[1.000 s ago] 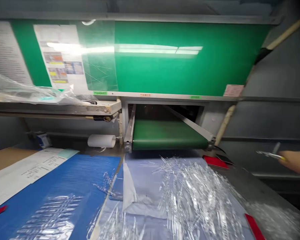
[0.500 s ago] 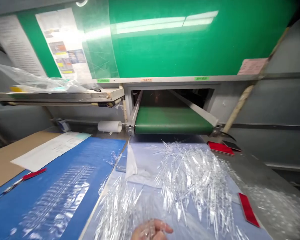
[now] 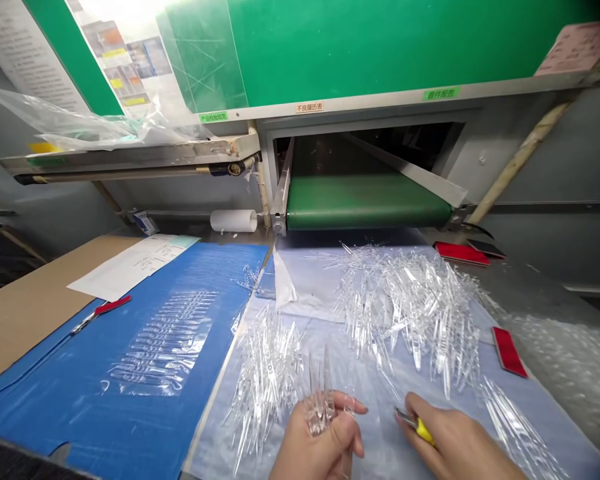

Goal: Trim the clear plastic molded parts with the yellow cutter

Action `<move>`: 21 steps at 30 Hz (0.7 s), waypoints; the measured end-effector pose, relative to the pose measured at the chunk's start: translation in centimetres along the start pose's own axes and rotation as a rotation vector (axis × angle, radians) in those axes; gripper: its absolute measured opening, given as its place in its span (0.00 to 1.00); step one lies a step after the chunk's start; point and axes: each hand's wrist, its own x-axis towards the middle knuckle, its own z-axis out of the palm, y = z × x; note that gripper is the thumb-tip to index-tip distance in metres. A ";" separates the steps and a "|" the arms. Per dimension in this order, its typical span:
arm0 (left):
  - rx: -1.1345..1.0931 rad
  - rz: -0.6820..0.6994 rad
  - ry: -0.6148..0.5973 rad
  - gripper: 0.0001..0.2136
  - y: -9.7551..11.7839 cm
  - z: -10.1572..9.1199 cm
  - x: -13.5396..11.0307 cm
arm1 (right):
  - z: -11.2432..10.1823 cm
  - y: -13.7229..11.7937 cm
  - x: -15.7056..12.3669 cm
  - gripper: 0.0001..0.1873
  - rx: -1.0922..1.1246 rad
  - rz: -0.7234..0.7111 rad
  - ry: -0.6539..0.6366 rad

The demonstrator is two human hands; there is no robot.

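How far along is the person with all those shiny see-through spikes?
Done-looking: a neat row of spikes lies in a clear plastic sleeve on the blue mat. In hand: the left hand grips a small bunch of spikes, and the right hand holds a yellow-handled tool. Remaining: a big tangled heap on the pale sheet, so most looks unfinished.

Loose plastic spikes (image 3: pixel 405 313) in heaps on a plastic sheet (image 3: pixel 310 293), at the front of the worktop. Left of that, a mat (image 3: pixel 45 407) under a bagged row of parts (image 3: pixel 163 340); farther left, paper (image 3: pixel 135 267) on cardboard (image 3: pixel 30 313). Right, bubble wrap (image 3: pixel 560 360). Behind, a conveyor belt (image 3: pixel 365 201). Nearest, a bunch of spikes (image 3: pixel 320 410) in the left hand (image 3: pixel 320 443), a small hand tool (image 3: pixel 415 425) in the right hand (image 3: pixel 457 443).
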 end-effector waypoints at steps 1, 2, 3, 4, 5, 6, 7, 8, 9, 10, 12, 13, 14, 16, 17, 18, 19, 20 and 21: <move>0.004 -0.005 -0.010 0.23 -0.1 -0.2 -0.2 | 0.3 -0.1 0.0 0.11 -0.004 0.036 -0.005; 0.011 -0.013 -0.021 0.23 -0.2 -0.3 -0.4 | 0.4 -0.3 0.0 0.11 0.011 0.063 0.004; 0.024 -0.025 -0.035 0.23 -0.3 -0.3 -0.5 | 0.3 -0.7 -0.1 0.11 0.046 0.076 0.012; 0.044 -0.041 -0.048 0.23 -0.4 -0.3 -0.6 | 0.1 -1.4 -0.1 0.12 0.099 0.079 0.012; 0.063 -0.059 -0.062 0.24 -0.5 -0.1 -0.7 | -0.2 -2.3 -0.2 0.13 0.170 0.081 0.003; 0.081 -0.074 -0.078 0.24 -0.7 0.0 -0.7 | -0.6 -3.4 -0.1 0.15 0.256 0.088 -0.015; 0.094 -0.083 -0.096 0.25 -0.9 0.2 -0.8 | -0.9 -4.4 -0.1 0.17 0.350 0.105 -0.035; 0.096 -0.086 -0.114 0.26 -1.0 0.4 -0.8 | -1.2 -5.4 0.0 0.18 0.448 0.130 -0.051; 0.087 -0.080 -0.128 0.26 -1.1 0.6 -0.8 | -1.5 -6.1 0.2 0.19 0.546 0.166 -0.059; 0.078 -0.063 -0.139 0.27 -1.2 0.7 -0.9 | -1.8 -6.5 0.3 0.20 0.642 0.214 -0.063; 0.080 -0.014 -0.132 0.27 -1.0 0.8 -0.9 | -2.3 -6.5 0.4 0.20 0.773 0.329 -0.058; 0.087 0.002 -0.114 0.26 -0.8 0.7 -0.9 | -2.5 -6.2 0.5 0.20 0.791 0.381 -0.057; 0.094 0.011 -0.092 0.25 -0.7 0.6 -0.9 | -2.6 -5.6 0.5 0.20 0.773 0.418 -0.065; 0.086 0.000 -0.052 0.21 -0.4 0.4 -0.9 | -2.6 -4.5 0.7 0.19 0.659 0.412 -0.107; 0.062 -0.015 -0.041 0.19 -0.3 0.4 -0.9 | -2.5 -4.1 0.8 0.19 0.586 0.375 -0.149; 0.034 -0.029 -0.043 0.18 -0.3 0.3 -0.9 | -2.3 -3.8 1.0 0.18 0.517 0.329 -0.198; 0.004 -0.039 -0.049 0.18 -0.3 0.4 -0.9 | -2.0 -3.6 1.3 0.18 0.449 0.286 -0.241; -0.020 -0.048 -0.056 0.18 -0.3 0.4 -0.9 | -1.8 -3.5 1.4 0.18 0.380 0.252 -0.269; -0.039 -0.058 -0.060 0.18 -0.3 0.5 -0.9 | -1.6 -3.6 1.6 0.18 0.318 0.228 -0.280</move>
